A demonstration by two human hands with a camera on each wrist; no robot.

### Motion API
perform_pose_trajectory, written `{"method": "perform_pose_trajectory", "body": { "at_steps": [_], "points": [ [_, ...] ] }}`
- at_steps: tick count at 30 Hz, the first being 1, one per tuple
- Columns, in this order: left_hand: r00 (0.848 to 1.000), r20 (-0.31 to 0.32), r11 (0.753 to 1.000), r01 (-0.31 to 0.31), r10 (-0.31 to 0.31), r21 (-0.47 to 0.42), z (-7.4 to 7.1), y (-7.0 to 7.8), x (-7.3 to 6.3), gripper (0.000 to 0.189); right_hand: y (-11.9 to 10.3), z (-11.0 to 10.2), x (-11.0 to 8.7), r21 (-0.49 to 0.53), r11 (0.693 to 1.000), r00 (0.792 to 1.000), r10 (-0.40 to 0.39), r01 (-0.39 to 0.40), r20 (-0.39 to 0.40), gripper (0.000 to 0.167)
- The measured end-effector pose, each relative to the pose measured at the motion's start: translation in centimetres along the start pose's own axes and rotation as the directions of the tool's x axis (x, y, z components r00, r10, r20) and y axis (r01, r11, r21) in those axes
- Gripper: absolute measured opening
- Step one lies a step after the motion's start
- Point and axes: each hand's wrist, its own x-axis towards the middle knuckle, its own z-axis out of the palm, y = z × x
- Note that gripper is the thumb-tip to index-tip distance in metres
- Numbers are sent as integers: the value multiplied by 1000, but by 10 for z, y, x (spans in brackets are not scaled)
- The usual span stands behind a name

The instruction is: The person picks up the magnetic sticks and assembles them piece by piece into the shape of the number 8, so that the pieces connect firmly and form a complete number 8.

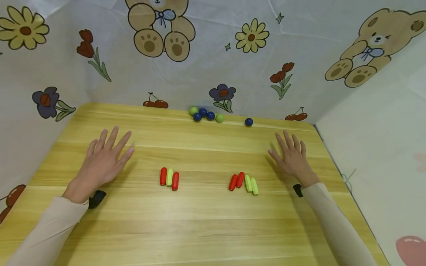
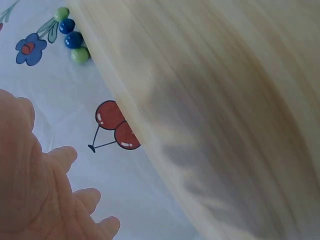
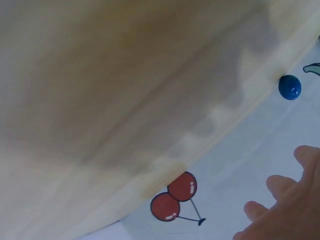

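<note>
My left hand (image 1: 104,160) hovers with spread fingers over the left side of the wooden table, holding nothing. On the right side my right hand (image 1: 293,159) is spread the same way, also holding nothing. Between them lie two groups of small rods. The left group has a red rod (image 1: 163,176), a light green rod (image 1: 169,177) and a second red rod (image 1: 175,181) side by side. Nearer the right hand are two red rods (image 1: 240,180) and two light green rods (image 1: 248,183). Both wrist views show the fingers apart and the table below.
Along the table's back edge sit several blue balls (image 1: 197,117) and two green balls (image 1: 219,118) in a cluster. A single blue ball (image 1: 249,122) lies to their right. A printed cloth (image 1: 199,77) with bears and flowers hangs behind the wooden table (image 1: 186,229).
</note>
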Motion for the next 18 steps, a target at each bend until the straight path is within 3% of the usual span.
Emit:
{"method": "perform_pose_trajectory", "body": {
  "at_steps": [10, 18],
  "points": [
    [999, -25, 999, -39, 40, 4, 5, 11, -3, 65, -9, 0, 39, -16, 1000, 1000, -10, 11, 22, 73],
    [995, -31, 994, -97, 96, -50, 18, 31, -10, 63, -14, -2, 68, -40, 999, 997, 0, 3, 78, 72]
  ]
}}
